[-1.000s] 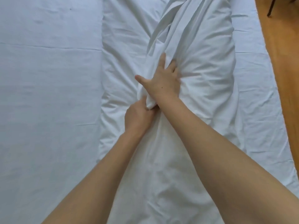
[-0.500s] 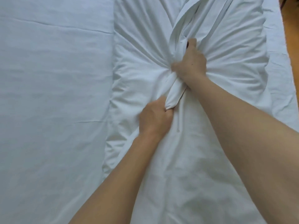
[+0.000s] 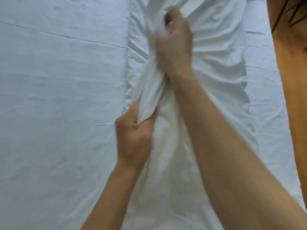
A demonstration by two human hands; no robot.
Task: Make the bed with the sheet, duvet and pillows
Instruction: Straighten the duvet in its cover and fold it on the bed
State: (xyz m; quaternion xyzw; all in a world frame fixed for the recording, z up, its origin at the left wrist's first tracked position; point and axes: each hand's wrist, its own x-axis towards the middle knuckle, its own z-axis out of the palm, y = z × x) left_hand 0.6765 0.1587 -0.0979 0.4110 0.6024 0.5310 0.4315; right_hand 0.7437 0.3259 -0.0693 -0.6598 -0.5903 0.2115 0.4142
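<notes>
Both fists clench bunched duvet (image 3: pixel 216 52); right hand (image 3: pixel 174 45) blurred.

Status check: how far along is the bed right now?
Done: the sheet lies flat over the mattress. In hand: both the left hand and right hand grip a bunched fold of the white bedding lying on the sheet. Left: spreading it out; no finished duvet or placed pillows are visible.

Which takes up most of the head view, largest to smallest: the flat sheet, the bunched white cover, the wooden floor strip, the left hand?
1. Flat sheet
2. Bunched white cover, partly hidden by the arms
3. Wooden floor strip
4. Left hand, though nearness to the camera enlarges it
</notes>
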